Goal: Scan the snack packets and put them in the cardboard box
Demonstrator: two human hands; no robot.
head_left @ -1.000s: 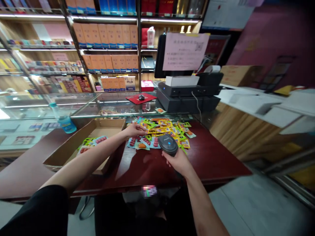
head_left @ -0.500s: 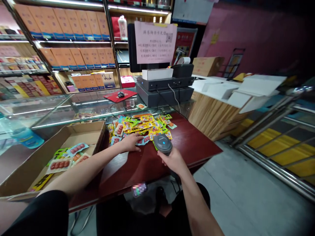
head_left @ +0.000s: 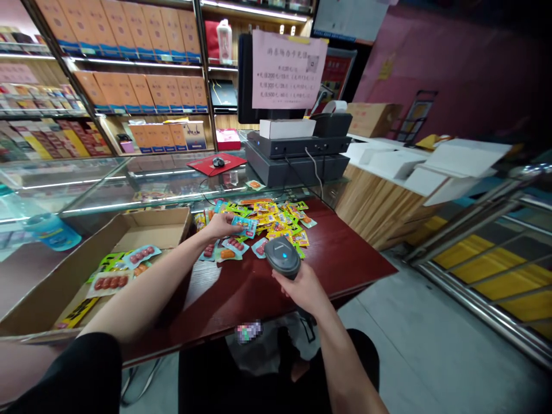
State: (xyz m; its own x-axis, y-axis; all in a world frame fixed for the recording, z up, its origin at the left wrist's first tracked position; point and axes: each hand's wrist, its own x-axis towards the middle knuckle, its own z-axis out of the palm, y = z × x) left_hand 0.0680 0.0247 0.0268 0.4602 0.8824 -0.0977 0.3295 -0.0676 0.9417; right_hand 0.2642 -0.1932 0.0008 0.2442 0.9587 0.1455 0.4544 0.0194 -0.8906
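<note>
- My left hand (head_left: 221, 225) has come up off the bench (head_left: 353, 253) since a moment ago. Back then it lay flat on the blue packets near me. Now it pinches one blue snack packet (head_left: 244, 225) and holds it up over the pile of packets (head_left: 267, 215).
- My right hand (head_left: 302, 286) still grips the black scanner (head_left: 282, 257), just in front of the pile on my side. A small blue light shows on top of it.
- I think this packet is the next one to get scanned; it is not under the scanner yet.
- The cardboard box (head_left: 142, 227) sits left of the pile, with a few packets inside.
- Behind the pile stands the till (head_left: 297, 158). A pink paper sign (head_left: 288, 70) hangs above it. I can see numbers like 200 and 300 on it, but the rest is too small to read.
- The packets' writing is too small too.
</note>
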